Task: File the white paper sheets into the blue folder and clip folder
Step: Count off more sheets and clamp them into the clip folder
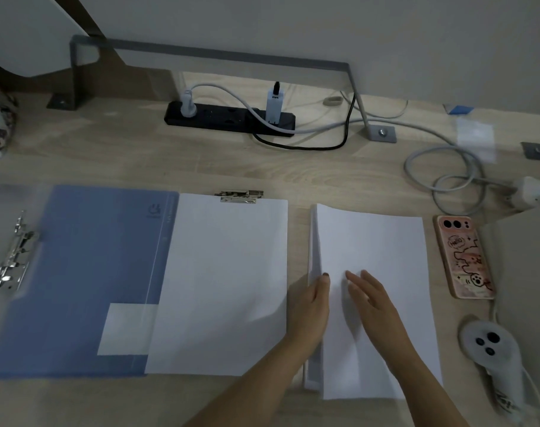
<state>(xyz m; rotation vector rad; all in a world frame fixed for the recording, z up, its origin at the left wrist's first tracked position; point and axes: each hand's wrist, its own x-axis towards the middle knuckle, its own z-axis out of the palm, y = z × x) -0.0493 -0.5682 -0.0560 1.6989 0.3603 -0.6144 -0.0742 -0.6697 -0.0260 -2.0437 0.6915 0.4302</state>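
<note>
1. Left hand (312, 303) grips the raised left edge of the white paper sheets (386, 248); right hand (374, 298) rests flat on top, fingers straight.
2. At the stack's 9 o'clock, the clip folder (228, 288) holds one sheet.
3. Further toward 9 o'clock, the blue folder (87, 272) lies open on the bench (139, 155).

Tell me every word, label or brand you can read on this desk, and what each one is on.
"Hello": in a speech bubble on the pink phone case.
Blue folder: a logo and a line of print near its top right corner, too blurred to read.
White charger: small dark marks, too small to read.
White controller: dark writing low on its handle, blurred.
</note>
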